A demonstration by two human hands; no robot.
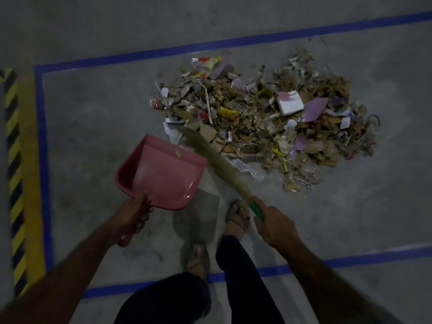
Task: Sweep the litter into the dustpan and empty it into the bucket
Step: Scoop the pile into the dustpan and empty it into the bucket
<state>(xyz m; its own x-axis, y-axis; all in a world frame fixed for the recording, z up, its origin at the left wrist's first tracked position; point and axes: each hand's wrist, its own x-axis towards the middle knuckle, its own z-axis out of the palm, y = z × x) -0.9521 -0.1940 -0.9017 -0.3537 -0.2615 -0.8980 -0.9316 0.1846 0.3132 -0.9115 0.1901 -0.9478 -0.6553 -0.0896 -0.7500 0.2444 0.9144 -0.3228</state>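
Note:
A wide heap of litter [268, 118], mostly torn cardboard, paper scraps and plastic wrappers, lies on the grey floor at centre right. My left hand [134, 215] grips the handle of a pink dustpan [163, 176], held above the floor just left of the heap's near edge; one small cardboard scrap [177, 153] sits near its lip. My right hand [274, 224] grips the green handle of a straw broom [210, 157], whose bristles reach up and left to the heap's near-left edge beside the pan. No bucket is in view.
Blue tape lines [163, 51] frame the floor area around the heap. A yellow band with black-and-yellow hazard stripes [14, 160] runs down the left edge. My sandalled feet [237, 216] stand just below the dustpan and broom.

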